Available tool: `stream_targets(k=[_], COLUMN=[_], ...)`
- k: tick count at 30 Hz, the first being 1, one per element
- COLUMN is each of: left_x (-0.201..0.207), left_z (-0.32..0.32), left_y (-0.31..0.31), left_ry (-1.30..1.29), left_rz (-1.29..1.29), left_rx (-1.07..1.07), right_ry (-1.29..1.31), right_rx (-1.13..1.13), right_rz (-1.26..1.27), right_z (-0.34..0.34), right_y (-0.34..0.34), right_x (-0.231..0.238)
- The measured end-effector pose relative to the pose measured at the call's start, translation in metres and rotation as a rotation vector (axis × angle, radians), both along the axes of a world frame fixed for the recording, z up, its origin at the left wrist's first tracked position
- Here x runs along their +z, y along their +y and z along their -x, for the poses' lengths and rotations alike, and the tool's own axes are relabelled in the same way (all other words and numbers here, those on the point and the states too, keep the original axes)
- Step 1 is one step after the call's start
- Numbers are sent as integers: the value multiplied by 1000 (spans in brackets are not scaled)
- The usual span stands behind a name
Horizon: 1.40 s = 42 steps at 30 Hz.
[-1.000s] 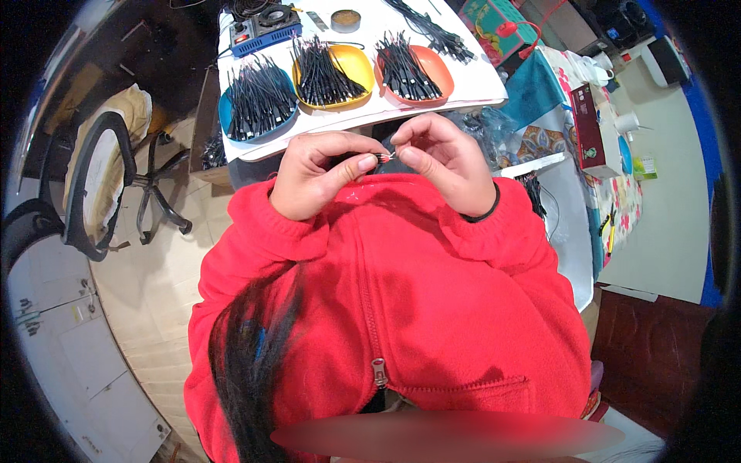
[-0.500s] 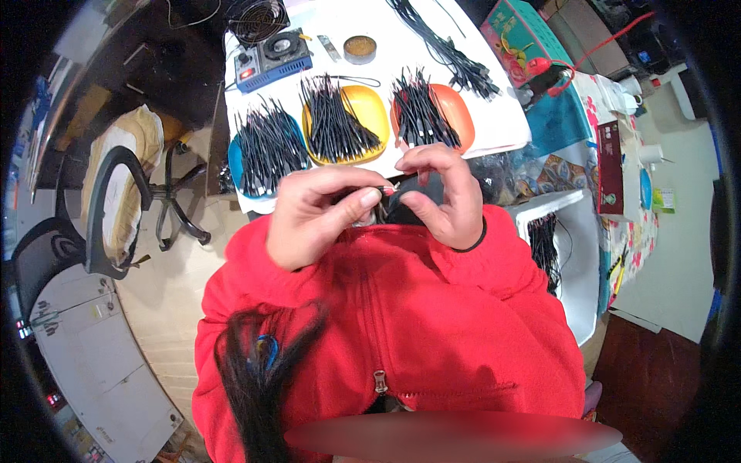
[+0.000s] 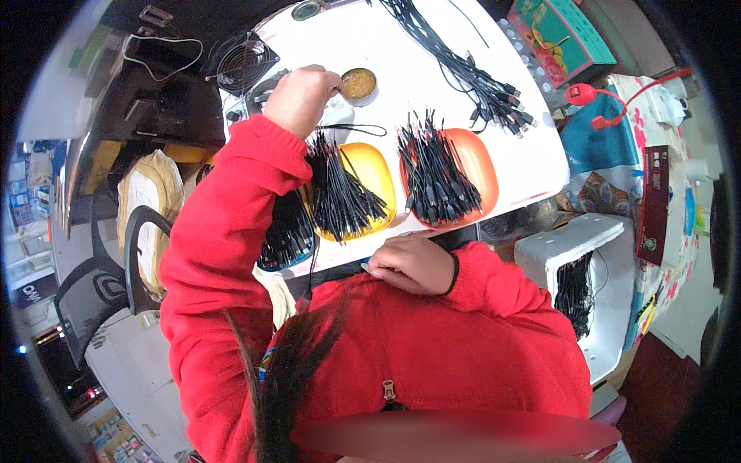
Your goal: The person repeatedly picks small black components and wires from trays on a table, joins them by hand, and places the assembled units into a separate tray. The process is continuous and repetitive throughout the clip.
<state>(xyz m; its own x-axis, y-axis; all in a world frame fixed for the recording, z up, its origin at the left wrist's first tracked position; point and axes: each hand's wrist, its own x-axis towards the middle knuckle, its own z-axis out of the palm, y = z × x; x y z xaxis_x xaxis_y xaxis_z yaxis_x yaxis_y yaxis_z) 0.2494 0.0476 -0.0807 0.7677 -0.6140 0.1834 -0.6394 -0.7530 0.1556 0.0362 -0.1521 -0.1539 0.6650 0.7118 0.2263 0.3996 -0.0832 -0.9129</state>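
My left hand (image 3: 302, 99) reaches far over the white table, fingers pinched beside a small round tin (image 3: 359, 86) of amber-brown material. A thin black cable (image 3: 312, 270) hangs below that arm and appears to run up to the pinch; the wire tip is hidden. Close to my body, my right hand (image 3: 415, 264) is curled closed, and whatever its fingers hold, if anything, is hidden. Between the hands lie bundles of short black cables on a yellow tray (image 3: 376, 166) and an orange tray (image 3: 482, 170). Another bundle (image 3: 285, 235) lies partly under my left sleeve.
A round fan grille (image 3: 245, 65) stands at the far left, by a small device (image 3: 262, 91) mostly behind my left hand. Longer black cables (image 3: 471, 81) spread across the far right. A white foam box (image 3: 610, 324) holding cables stands at right; an office chair (image 3: 143, 247) is at left.
My left hand has moved from beside the right one, up and away to the tin. My right hand has come down nearer my body and curled. The view has shifted.
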Motion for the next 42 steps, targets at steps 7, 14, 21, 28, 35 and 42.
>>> stream_targets(k=[7,14,21,28,35,42], left_x=[-24,-23,-30,-18,22,24], left_z=[-25,-31,-36,-28,4,9], left_y=[-8,-20,-24,-6,47,104], left_ry=[-32,-25,-30,29,51,53], left_rz=[-162,-300,-371,-146,35,81], left_rx=[12,15,54,32,130,391], right_ry=[18,-47,-40,-23,-45,-53], right_rx=[7,118,67,-24,-98,-132], right_rz=[-80,26,-16,1,-8,76], right_z=[-10,-15,-13,-9,-7,-5], right_y=[-4,-7,-8,-7,-2,3], right_x=[-13,-17,-17,-12,-9,-7])
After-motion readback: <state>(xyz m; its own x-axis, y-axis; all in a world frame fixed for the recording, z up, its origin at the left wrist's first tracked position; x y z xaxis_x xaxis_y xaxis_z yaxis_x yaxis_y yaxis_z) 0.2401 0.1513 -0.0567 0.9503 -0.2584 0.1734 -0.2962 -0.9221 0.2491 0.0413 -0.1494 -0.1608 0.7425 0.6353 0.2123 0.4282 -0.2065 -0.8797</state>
